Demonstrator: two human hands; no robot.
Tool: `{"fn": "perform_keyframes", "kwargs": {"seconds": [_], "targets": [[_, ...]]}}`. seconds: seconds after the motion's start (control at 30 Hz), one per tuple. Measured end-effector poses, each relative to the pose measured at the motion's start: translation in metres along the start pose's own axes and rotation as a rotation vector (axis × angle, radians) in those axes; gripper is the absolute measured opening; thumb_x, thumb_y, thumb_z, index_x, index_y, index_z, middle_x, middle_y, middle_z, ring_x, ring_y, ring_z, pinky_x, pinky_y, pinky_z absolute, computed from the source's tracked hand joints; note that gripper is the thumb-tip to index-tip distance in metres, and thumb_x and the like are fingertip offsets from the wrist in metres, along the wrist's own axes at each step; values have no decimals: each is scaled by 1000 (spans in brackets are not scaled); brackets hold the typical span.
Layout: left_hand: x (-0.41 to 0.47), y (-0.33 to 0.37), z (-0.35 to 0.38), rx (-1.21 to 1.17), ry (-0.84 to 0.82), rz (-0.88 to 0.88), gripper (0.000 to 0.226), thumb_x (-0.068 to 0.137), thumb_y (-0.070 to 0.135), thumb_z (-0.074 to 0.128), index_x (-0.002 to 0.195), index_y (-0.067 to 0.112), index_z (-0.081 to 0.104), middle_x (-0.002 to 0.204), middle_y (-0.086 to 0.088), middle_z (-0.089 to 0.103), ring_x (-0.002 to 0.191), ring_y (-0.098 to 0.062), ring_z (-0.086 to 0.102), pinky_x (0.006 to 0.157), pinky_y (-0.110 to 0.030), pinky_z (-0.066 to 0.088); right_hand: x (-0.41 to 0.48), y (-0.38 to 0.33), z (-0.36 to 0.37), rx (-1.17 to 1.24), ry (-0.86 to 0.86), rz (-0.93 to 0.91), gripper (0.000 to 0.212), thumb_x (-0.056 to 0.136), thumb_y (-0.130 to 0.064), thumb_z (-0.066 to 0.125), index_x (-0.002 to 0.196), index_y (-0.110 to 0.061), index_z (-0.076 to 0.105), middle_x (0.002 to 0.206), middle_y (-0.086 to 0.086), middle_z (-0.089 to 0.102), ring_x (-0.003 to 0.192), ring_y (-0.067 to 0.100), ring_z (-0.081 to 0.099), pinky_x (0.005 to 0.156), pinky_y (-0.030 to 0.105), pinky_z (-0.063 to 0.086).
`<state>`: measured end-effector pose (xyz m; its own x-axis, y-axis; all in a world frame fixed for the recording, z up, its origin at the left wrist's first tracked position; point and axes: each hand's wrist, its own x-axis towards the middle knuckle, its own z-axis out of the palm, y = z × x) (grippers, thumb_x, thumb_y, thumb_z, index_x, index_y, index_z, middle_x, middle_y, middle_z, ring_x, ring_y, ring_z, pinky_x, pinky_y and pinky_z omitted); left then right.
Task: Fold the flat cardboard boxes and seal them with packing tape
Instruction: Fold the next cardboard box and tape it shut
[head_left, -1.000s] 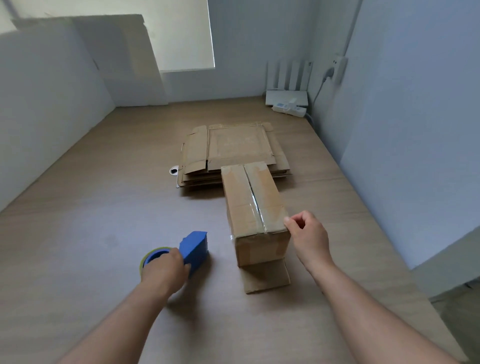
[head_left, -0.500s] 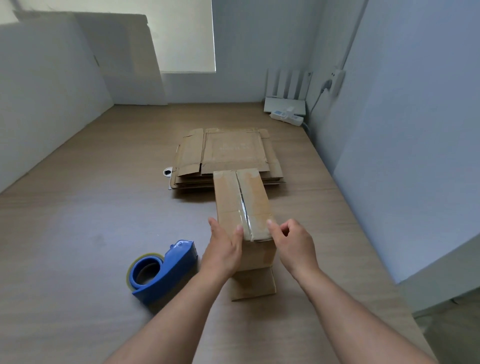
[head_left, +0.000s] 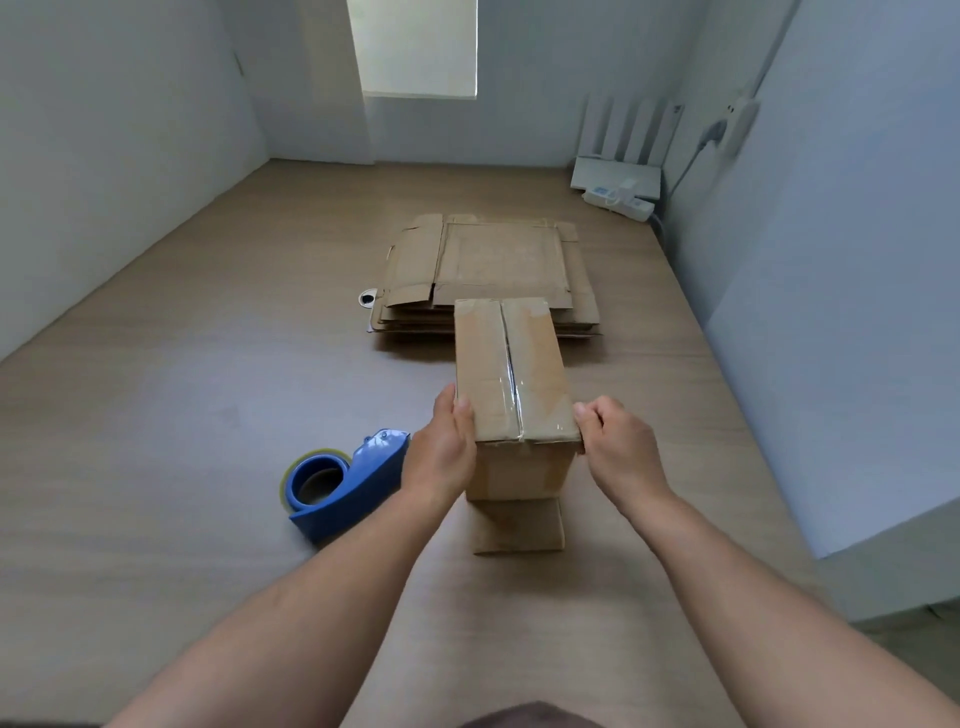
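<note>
hands (head_left: 441, 452) (head_left: 621, 452), two, flank one taped box (head_left: 514, 374); one tape dispenser (head_left: 343, 483) nearby.

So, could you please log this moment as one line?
left hand: on box left edge | right hand: on right edge | top seam taped | tape dispenser: on floor

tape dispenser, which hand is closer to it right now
Left. The left hand grips the near left edge of the box, right beside the tape dispenser. The right hand is across the box, on its right corner.
</note>
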<state>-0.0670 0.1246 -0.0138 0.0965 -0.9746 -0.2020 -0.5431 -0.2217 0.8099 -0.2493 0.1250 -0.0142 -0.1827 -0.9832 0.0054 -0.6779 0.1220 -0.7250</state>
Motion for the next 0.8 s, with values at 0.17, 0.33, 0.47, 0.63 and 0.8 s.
{"fn": "perform_keyframes", "kwargs": {"seconds": [0.17,0.33,0.47,0.63,0.8], "targets": [[0,5,-15,596,-166,198,86,88,67,35,151,29,-10,120,-10,60,102,-28,59,76,-33,41,3,-10,-9,-562,-121,-350,101,66,-90,15,143,-28,35,127,-3,58,110,20,58,81,34,49],[9,3,-16,789,-189,304,83,89,67,31,152,27,-5,123,-8,60,104,-27,58,75,-33,38,12,11,-7,-565,-43,-668,87,91,-71,12,117,-5,63,81,7,70,63,25,67,43,32,52],[12,-4,-29,722,-309,297,68,97,55,34,151,37,-3,138,-6,52,119,-29,52,90,-33,39,8,35,-17,-492,-119,-789,61,102,-46,18,133,-2,47,88,9,68,66,23,64,47,32,54],[12,-16,-42,556,-417,339,60,101,42,35,149,45,0,147,3,44,126,-19,50,101,-31,38,8,41,-19,-474,-70,-862,53,103,-38,18,138,-4,38,95,11,68,69,25,64,49,34,54],[9,-25,-41,299,-373,387,60,98,33,47,147,43,14,146,7,43,126,-12,51,104,-28,43,-2,44,-16,-367,-5,-684,47,99,-35,37,132,-4,48,103,11,70,74,28,68,57,32,54]]}}
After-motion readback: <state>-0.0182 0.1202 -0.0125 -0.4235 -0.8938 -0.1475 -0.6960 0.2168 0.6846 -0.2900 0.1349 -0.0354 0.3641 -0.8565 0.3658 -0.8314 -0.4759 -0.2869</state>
